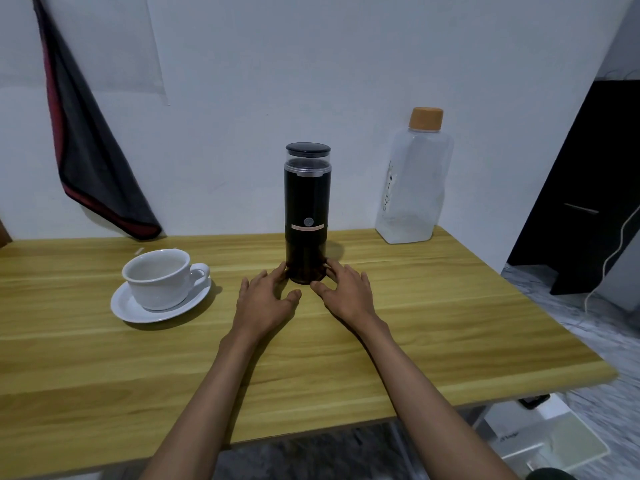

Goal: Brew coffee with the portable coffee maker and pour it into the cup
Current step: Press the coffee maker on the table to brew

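Observation:
A tall black portable coffee maker (307, 209) with a clear top section and dark lid stands upright in the middle of the wooden table (104, 368). My left hand (266, 299) and my right hand (346, 289) lie on the table on either side of its base. The fingers of both are spread and relaxed, their tips touching or nearly touching the base. Neither hand grips it. A white cup (159, 277) sits on a white saucer (135, 311) to the left, and it looks empty.
A clear plastic bottle (412, 188) with an orange cap stands at the back right against the white wall. A dark cloth with red trim (90, 150) hangs on the wall at left. The table's right edge drops to a marbled floor with a white cable (613, 258).

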